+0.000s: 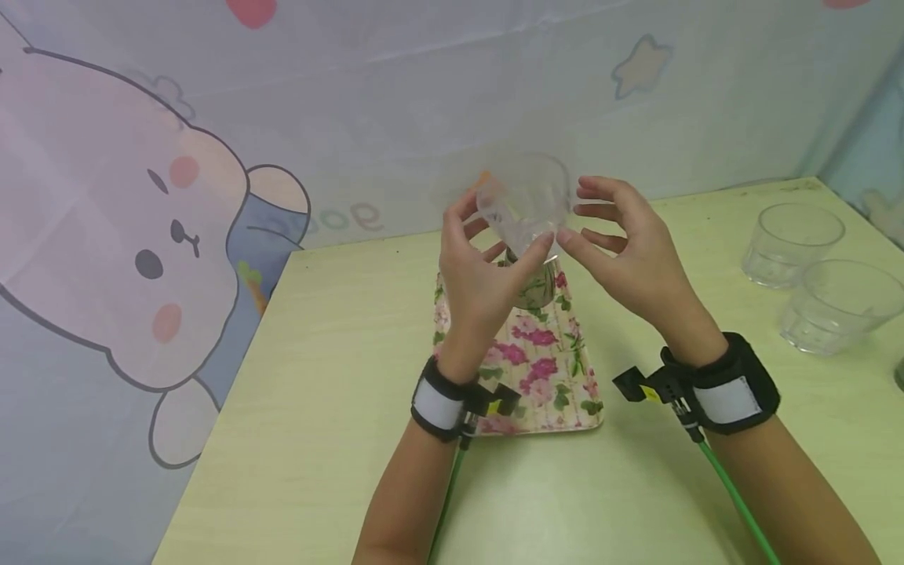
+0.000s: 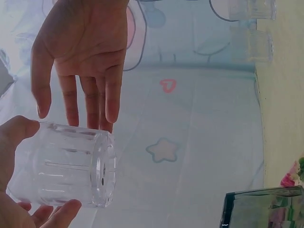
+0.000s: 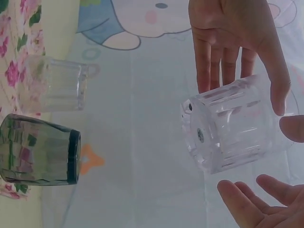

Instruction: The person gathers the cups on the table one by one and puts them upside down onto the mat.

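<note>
A clear drinking glass (image 1: 526, 196) is held above the table, its thick base downward. My left hand (image 1: 479, 275) grips its side between thumb and curled fingers. My right hand (image 1: 632, 247) is at the glass's right side, fingers spread and apart from it in the right wrist view; its thumb (image 3: 292, 128) is close to the rim, contact unclear. Beneath, a green-tinted glass (image 1: 537, 289) stands upside down on a floral tray (image 1: 544, 404). Beside it in the right wrist view is another clear glass (image 3: 66, 85), mostly hidden by my left hand in the head view.
Two clear glasses (image 1: 791, 243) stand upright at the table's right side. A dark green object (image 1: 899, 375) is cut off at the right edge. Behind the pale table (image 1: 339, 377) hangs a printed cloth (image 1: 424, 94).
</note>
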The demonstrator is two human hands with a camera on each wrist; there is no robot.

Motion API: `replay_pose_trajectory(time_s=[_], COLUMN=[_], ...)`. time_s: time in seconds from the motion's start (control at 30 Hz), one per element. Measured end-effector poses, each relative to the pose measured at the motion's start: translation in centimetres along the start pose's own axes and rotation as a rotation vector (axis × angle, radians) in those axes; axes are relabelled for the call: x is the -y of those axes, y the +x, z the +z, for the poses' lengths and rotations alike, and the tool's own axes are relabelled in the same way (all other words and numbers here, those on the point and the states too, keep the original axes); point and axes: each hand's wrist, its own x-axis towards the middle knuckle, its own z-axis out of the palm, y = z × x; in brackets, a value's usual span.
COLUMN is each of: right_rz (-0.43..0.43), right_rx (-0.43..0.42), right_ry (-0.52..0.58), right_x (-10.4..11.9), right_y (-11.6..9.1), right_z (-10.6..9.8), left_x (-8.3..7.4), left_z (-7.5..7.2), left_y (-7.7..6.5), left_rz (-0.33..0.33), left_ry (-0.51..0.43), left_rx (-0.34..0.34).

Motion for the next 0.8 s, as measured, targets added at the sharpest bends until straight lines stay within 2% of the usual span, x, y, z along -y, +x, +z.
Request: replay_pose_trajectory(time_s=[0.2, 0.4, 0.8], right_rz=[0.008, 0.008, 0.008], right_rx=[-0.001, 0.008, 0.012], right_ry=[0.009, 0.011, 0.003], right_x=[-0.11, -0.18, -0.06], right_y=[0.05, 0.07, -0.14], right_z=[0.09, 0.19, 0.21], left_x=[0.19, 0.1, -0.08], left_z=[-0.1, -0.24, -0.26], left_y=[0.13, 0.05, 0.12], left_rz=[-0.027, -0.057, -0.144], left_ry=[-0.129, -0.21, -0.41], left_rx=[-0.03, -0.055, -0.062])
